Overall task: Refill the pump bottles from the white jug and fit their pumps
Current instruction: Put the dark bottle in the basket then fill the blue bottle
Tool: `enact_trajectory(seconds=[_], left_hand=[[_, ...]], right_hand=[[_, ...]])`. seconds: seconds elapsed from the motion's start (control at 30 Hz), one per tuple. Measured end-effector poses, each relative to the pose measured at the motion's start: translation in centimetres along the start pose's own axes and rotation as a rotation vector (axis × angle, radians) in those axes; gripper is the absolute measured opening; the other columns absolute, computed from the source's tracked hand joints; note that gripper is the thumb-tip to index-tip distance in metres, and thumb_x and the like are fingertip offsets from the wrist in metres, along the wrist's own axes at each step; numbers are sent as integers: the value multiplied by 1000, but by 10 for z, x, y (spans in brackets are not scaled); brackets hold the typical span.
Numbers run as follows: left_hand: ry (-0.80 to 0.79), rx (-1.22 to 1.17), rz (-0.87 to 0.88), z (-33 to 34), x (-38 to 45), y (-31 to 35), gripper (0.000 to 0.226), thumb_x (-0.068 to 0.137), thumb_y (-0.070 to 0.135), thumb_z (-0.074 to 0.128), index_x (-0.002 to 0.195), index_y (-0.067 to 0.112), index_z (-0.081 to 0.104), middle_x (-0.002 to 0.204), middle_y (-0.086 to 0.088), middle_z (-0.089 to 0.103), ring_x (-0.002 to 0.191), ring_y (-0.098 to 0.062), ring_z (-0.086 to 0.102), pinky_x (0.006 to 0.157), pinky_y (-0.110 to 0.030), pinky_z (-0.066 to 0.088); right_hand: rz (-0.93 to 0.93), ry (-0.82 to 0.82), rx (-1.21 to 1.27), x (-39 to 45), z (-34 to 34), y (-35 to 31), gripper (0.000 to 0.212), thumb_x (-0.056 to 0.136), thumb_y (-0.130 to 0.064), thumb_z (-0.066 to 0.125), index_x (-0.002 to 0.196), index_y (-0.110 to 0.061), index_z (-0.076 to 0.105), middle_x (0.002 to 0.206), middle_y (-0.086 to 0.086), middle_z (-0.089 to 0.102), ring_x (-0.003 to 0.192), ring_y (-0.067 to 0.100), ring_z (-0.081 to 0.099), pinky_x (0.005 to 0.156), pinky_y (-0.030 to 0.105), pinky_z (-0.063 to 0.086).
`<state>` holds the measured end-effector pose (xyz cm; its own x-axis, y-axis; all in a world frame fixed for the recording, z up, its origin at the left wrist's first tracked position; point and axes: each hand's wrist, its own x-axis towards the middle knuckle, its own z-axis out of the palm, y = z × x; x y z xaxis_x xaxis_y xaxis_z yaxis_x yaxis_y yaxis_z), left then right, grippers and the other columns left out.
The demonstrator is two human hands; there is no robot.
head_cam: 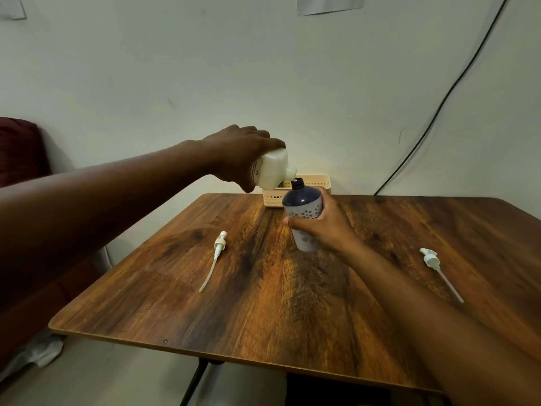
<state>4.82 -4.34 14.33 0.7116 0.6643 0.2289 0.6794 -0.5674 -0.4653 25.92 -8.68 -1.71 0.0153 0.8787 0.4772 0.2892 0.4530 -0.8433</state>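
Observation:
My left hand grips the white jug and holds it tipped, its spout right at the open neck of a bottle. That bottle is dark blue on top and white with flower marks below. My right hand grips it round the middle and holds it tilted a little above the table. Two white pumps with long dip tubes lie flat on the table: one pump at the left, the other pump at the right.
The wooden table stands against a pale wall. A cream slotted basket sits at its far edge behind the bottle. A black cable runs down the wall at the right. A dark red seat is at the left.

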Motion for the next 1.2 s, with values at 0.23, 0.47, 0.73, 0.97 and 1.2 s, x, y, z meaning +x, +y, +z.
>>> enact_trajectory(seconds=[0.23,0.47,0.73,0.97,1.2], left_hand=[[2,5,7,2,0,-1,103,70,38,90,156,28,35,137,-4,58,124,-28,53,90,-40,46],[-24,26,18,-2,1,-1,99,69,38,90,153,29,37,133,-3,59,121,-28,53,90,-42,48],[-13,57,26,-3,3,0,99,69,39,89,153,32,36,133,-2,58,120,-26,53,86,-38,43],[-20,75,29,-7,3,2,100,70,39,89,154,31,35,135,-2,57,122,-26,53,89,-40,44],[-33,109,46,-10,2,3,99,72,37,89,154,31,34,135,-3,57,121,-26,53,90,-42,48]], right_hand=[[-2,-3,-6,0,1,0,65,69,-22,90,119,-31,50,106,-13,61,82,-17,58,59,4,46],[-1,-13,-9,1,2,2,68,69,-24,90,125,-27,51,109,-10,62,94,4,60,60,7,48],[10,-1,-24,1,3,2,68,68,-28,90,123,-31,50,108,-15,60,94,3,60,61,9,46],[12,9,-6,0,4,1,66,67,-27,91,117,-39,48,106,-18,59,89,-3,60,58,6,46],[5,1,-25,-3,5,1,69,69,-28,90,123,-33,47,107,-17,58,93,1,59,59,7,46]])
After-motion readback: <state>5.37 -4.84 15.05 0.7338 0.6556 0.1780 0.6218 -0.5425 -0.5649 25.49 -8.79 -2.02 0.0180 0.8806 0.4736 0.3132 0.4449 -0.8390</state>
